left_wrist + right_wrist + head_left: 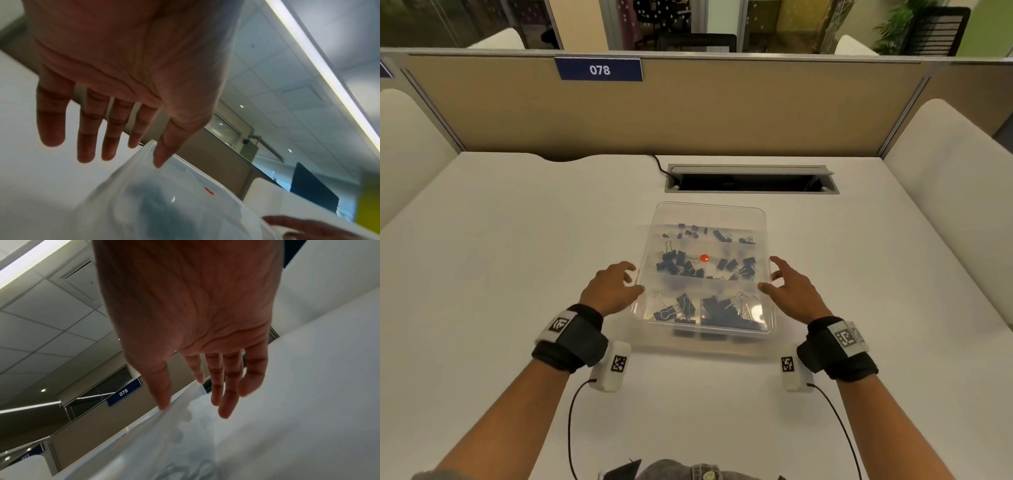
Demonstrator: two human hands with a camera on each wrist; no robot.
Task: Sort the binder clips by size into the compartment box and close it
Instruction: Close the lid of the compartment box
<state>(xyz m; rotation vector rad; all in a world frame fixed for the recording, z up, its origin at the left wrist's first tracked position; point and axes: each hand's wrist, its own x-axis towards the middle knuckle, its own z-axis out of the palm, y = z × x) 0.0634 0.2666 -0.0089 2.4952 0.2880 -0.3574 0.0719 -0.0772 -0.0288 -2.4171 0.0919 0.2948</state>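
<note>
A clear compartment box [709, 216] stands on the white desk with its clear lid down and a red dot [704, 258] on top. Blue binder clips lie inside: small ones [690, 231] in the back row, medium ones [678, 265] in the middle, large ones [726, 310] at the front. My left hand [635, 279] is at the box's left edge with fingers spread, and its thumb touches the lid rim. My right hand [768, 274] mirrors it at the right edge. The left wrist view shows my left hand [133, 155] open over the box [185, 203]; the right wrist view shows my right hand [193, 402] open, thumb on the rim [164, 418].
An open cable slot [751, 180] with a black cord is set in the desk just behind the box. A beige partition carrying a blue 078 sign [599, 69] closes the far side. White side panels flank the desk.
</note>
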